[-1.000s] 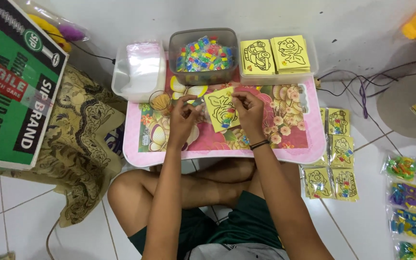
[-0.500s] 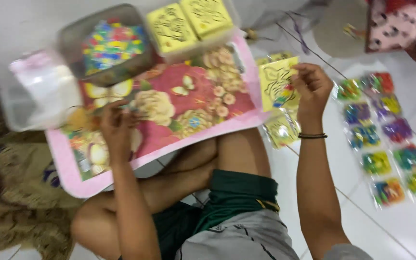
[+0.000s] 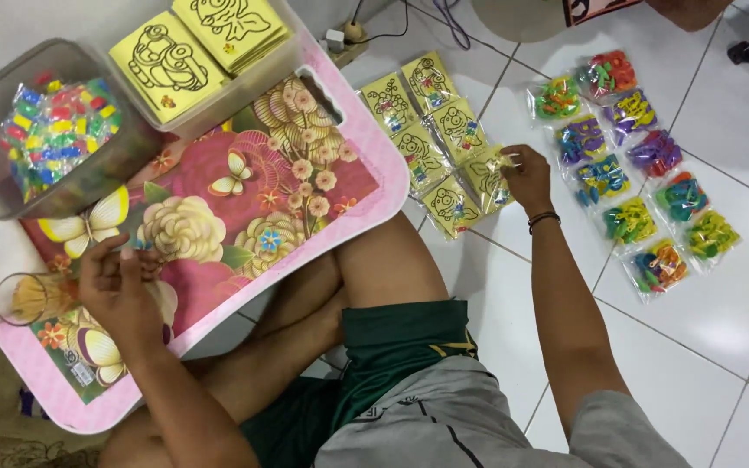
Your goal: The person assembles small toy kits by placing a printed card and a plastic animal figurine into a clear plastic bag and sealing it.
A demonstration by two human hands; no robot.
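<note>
Rightward, right hand (image 3: 526,178) pinching flat yellow bagged picture card (image 3: 489,176) on white tiled floor (image 3: 721,321), beyond pink floral tray's (image 3: 373,139) right edge; left hand (image 3: 119,290) curled, grip unclear.

The small clear round cup of sticks (image 3: 26,297) is cut off by the left edge. What is pinched in the left hand (image 3: 117,290) is too small to be told. The yellow sealed picture packet (image 3: 490,176) is partly hidden under the right hand (image 3: 526,176).

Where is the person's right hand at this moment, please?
In the head view, the right hand is right of the pink tray, resting on the yellow card packets on the floor, beside the bags of coloured pieces.
</note>
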